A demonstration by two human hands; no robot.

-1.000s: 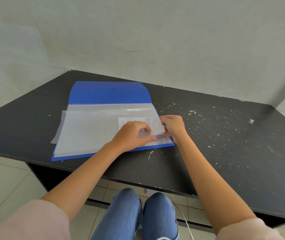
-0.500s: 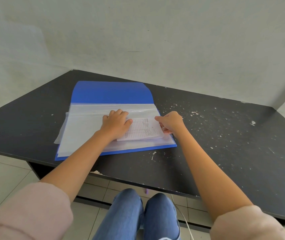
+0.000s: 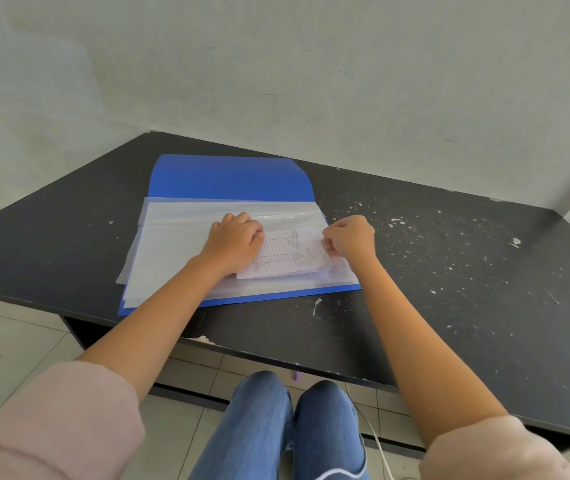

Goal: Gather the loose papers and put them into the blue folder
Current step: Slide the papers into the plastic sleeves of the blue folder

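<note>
With the left hand pressed flat on the printed sheet and the right hand pinching its edge, the sheet lies on the open blue folder, not yet sleeved.

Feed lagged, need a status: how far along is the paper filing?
Done: blue folder lies open on the table. In hand: left hand presses the printed sheet onto the clear sleeves; right hand pinches its right edge. Left: finish tucking it in, close the folder.

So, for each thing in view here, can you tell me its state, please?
blue folder: open, flat on the table.
clear sleeves: spread over the folder.
printed sheet: lying on the sleeves, under both hands.
left hand: pressing the sheet's left end.
right hand: pinching its right edge.
</note>
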